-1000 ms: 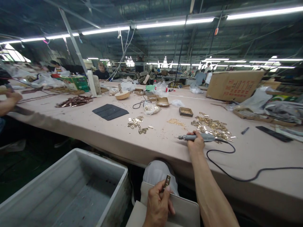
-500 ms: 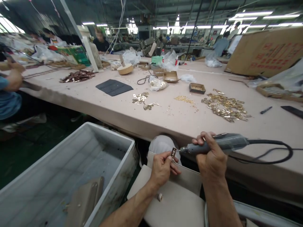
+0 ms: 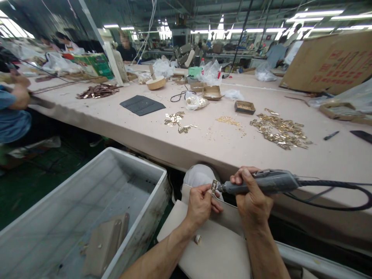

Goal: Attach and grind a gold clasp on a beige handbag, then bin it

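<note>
Pinched in my left hand (image 3: 200, 205) is a small gold metal plate (image 3: 214, 186) with an opening in it, held at the edge of a beige bag flap (image 3: 229, 211). My right hand (image 3: 252, 192) wraps around a grey electric screwdriver (image 3: 270, 181), its tip pointing left at the plate; whether the tip touches cannot be made out. The beige bag (image 3: 217, 248) lies across my lap, with a small round fitting (image 3: 198, 239) on its front. A black cable (image 3: 331, 185) runs right from the screwdriver's rear.
A grey plastic bin (image 3: 145, 170) at my left holds beige bags (image 3: 104, 242). On the table (image 3: 139, 135) lie loose gold plates (image 3: 281, 130), tiny gold screws (image 3: 229, 122), a small box (image 3: 244, 107) and a dark sheet (image 3: 142, 105). Another person's arm (image 3: 19, 91) shows far left.
My right hand and the screwdriver have shifted slightly left, bringing the tip closer to the plate. The screwdriver looks more level. My left hand keeps its pinch on the plate.
</note>
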{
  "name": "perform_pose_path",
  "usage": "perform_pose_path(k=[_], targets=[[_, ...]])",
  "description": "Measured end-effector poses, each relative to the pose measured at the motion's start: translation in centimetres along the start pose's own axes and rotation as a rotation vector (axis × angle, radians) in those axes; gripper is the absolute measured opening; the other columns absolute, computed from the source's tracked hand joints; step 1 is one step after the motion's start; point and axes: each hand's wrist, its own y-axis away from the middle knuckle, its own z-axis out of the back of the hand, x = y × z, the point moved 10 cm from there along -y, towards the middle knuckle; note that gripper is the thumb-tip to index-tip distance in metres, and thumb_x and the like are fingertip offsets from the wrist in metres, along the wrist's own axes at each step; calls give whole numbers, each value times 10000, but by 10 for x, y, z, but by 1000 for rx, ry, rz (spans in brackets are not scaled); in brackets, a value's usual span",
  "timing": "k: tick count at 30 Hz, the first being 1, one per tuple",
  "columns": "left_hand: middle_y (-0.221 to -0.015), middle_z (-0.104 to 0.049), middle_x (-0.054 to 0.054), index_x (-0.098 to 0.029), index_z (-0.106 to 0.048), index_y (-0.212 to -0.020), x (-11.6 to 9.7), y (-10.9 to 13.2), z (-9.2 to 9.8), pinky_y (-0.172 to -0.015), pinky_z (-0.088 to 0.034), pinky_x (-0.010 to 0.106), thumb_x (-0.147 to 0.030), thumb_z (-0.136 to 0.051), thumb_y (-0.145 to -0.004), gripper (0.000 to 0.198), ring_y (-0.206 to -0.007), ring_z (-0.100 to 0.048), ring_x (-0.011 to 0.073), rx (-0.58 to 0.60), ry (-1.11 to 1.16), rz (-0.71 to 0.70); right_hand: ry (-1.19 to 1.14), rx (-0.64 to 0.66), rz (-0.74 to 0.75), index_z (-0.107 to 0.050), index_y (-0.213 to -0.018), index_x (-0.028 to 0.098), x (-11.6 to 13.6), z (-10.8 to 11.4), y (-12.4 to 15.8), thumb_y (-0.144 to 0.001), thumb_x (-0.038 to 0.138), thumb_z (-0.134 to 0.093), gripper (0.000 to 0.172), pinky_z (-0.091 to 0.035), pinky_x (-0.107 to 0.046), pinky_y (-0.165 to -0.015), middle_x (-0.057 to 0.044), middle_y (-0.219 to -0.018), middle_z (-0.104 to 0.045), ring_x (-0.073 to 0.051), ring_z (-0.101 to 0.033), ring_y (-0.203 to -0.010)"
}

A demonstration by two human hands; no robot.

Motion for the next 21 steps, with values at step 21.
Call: perform_pose_path(k=[21], targets=[[-603,-756,66,-109,-747,-938,7,2,0,-489,-563,240,-464,-639,-928,371,-480,-701,187,61,87,-87,367,752,-90,-671,-733,177,-27,-62,12,-826,286,-875,249,-420,-286,-540,-21,-704,-639,-150,-557,-597]])
